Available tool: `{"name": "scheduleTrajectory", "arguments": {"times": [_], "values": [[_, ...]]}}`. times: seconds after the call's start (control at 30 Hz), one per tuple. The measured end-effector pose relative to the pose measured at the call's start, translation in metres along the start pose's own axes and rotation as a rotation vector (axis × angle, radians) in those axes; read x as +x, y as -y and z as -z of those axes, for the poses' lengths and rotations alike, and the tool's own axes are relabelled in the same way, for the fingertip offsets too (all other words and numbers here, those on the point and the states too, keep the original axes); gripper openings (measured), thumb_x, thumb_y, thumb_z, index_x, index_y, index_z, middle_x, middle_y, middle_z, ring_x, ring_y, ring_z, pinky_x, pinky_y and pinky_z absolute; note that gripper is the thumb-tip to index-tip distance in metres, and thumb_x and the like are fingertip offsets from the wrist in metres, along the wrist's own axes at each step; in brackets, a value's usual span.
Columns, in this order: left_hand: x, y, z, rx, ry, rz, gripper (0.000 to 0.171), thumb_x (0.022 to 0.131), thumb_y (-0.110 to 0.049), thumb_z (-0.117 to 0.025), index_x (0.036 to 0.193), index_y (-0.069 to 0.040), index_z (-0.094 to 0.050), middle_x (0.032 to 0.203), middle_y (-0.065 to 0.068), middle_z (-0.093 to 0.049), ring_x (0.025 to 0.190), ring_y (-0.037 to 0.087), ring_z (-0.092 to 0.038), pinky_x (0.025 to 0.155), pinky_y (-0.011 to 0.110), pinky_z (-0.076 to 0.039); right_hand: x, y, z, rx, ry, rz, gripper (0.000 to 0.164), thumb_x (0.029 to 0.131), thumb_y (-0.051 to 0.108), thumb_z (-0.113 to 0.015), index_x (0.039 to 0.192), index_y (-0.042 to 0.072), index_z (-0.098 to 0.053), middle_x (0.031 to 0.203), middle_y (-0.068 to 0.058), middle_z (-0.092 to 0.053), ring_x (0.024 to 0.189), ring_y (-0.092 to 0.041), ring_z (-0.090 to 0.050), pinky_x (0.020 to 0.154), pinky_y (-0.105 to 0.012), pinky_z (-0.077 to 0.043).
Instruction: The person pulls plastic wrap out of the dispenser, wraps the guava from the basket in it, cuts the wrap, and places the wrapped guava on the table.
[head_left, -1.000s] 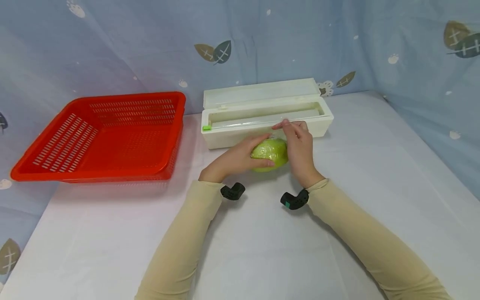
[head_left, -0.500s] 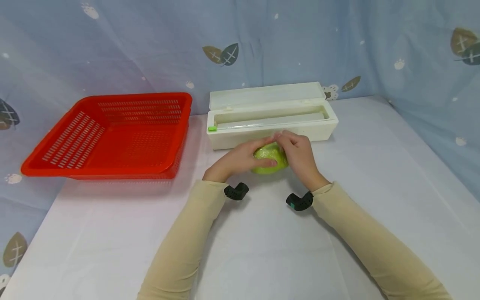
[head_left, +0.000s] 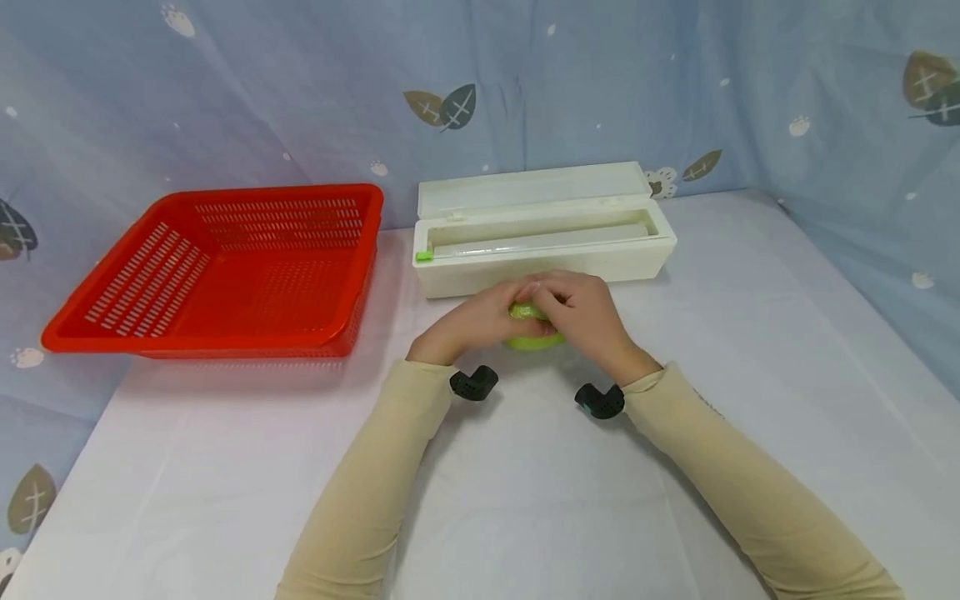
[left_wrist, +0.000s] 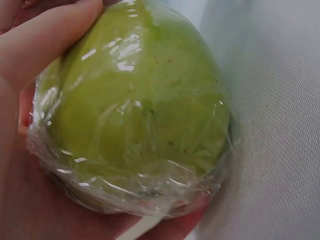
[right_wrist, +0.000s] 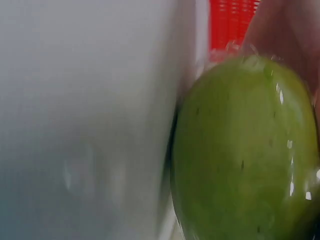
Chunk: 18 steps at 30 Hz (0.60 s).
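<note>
A yellow-green fruit with small dark specks (head_left: 527,311) is wrapped in clear cling film (left_wrist: 165,180), close over the white table. My left hand (head_left: 476,321) grips it from the left, its thumb along the near side. From the right, my right hand (head_left: 588,317) curls over the top, with fingers overlapping those of the left hand. Most of the fruit is hidden under both hands in the head view. In the left wrist view the film looks creased and bunched along the lower end of the fruit (left_wrist: 145,100). The right wrist view shows its smooth side (right_wrist: 235,150).
Just behind the hands stands a long white cling film box (head_left: 540,271), lid raised, with a roll (head_left: 547,238) inside and a green slider (head_left: 424,256) at its left end. A red plastic basket (head_left: 187,343) is at the left. A blue patterned curtain (head_left: 300,100) hangs behind.
My right hand has moved left and down over the fruit, covering more of it, and its fingers have come onto the left hand's. The whole head view has shifted slightly.
</note>
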<state>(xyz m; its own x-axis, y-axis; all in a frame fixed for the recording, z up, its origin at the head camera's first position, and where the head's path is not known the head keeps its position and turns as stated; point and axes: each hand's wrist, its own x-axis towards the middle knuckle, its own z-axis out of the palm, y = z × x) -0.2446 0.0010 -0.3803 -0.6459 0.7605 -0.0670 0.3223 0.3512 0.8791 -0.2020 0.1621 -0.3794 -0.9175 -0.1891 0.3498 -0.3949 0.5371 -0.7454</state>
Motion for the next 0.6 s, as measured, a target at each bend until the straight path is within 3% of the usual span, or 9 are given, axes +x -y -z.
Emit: {"name": "scheduleTrajectory", "arguments": {"times": [0.2,0.33,0.4,0.43,0.5,0.6], "values": [[-0.005,-0.018,0.005,-0.093,0.052,-0.060,0.048,0.078,-0.020,-0.068,0.122,-0.015,-0.048,0.112,-0.007,-0.054,0.093,0.009,-0.052,0.083,0.025,-0.042,0.002,0.001,0.002,-0.156,0.075,0.220,0.019,0.087,0.020,-0.053,0.076,0.019,-0.068,0.081,0.008,-0.062,0.081,-0.009,-0.055,0.075,-0.030,-0.040],[-0.006,-0.020,0.006,-0.099,0.086,-0.116,0.042,0.077,-0.013,-0.068,0.116,-0.013,-0.051,0.106,-0.004,-0.056,0.089,0.011,-0.052,0.081,0.025,-0.043,0.003,0.001,0.002,-0.163,0.127,0.305,0.017,0.088,0.018,-0.053,0.084,0.015,-0.069,0.086,0.004,-0.064,0.089,-0.013,-0.056,0.080,-0.031,-0.040],[-0.005,-0.019,0.006,-0.105,0.107,-0.156,0.037,0.077,-0.013,-0.067,0.111,-0.011,-0.053,0.103,0.000,-0.057,0.089,0.014,-0.052,0.082,0.028,-0.043,0.002,0.002,0.004,-0.094,0.164,0.247,0.019,0.090,0.020,-0.050,0.087,0.015,-0.068,0.088,0.005,-0.062,0.088,-0.012,-0.054,0.078,-0.030,-0.040],[-0.006,-0.018,0.006,-0.092,0.103,-0.141,0.037,0.078,-0.016,-0.067,0.112,-0.012,-0.052,0.106,0.000,-0.055,0.092,0.014,-0.051,0.084,0.029,-0.041,0.002,0.002,0.005,-0.038,0.189,0.203,0.020,0.092,0.022,-0.048,0.089,0.016,-0.066,0.087,0.005,-0.061,0.085,-0.012,-0.054,0.076,-0.029,-0.040],[-0.006,-0.015,0.005,-0.045,0.074,-0.084,0.048,0.080,-0.027,-0.065,0.123,-0.014,-0.047,0.118,0.001,-0.048,0.103,0.013,-0.046,0.090,0.033,-0.037,0.002,0.000,0.008,0.139,0.213,0.095,0.021,0.095,0.022,-0.044,0.095,0.013,-0.063,0.084,0.001,-0.059,0.080,-0.015,-0.052,0.074,-0.030,-0.041],[-0.001,-0.007,0.002,0.045,0.011,-0.056,0.054,0.083,-0.038,-0.060,0.131,-0.019,-0.042,0.128,-0.004,-0.042,0.112,0.009,-0.040,0.095,0.031,-0.033,0.004,-0.003,0.014,0.423,0.155,-0.025,0.022,0.095,0.020,-0.042,0.102,0.006,-0.057,0.077,-0.009,-0.053,0.073,-0.021,-0.048,0.068,-0.028,-0.042]]}}
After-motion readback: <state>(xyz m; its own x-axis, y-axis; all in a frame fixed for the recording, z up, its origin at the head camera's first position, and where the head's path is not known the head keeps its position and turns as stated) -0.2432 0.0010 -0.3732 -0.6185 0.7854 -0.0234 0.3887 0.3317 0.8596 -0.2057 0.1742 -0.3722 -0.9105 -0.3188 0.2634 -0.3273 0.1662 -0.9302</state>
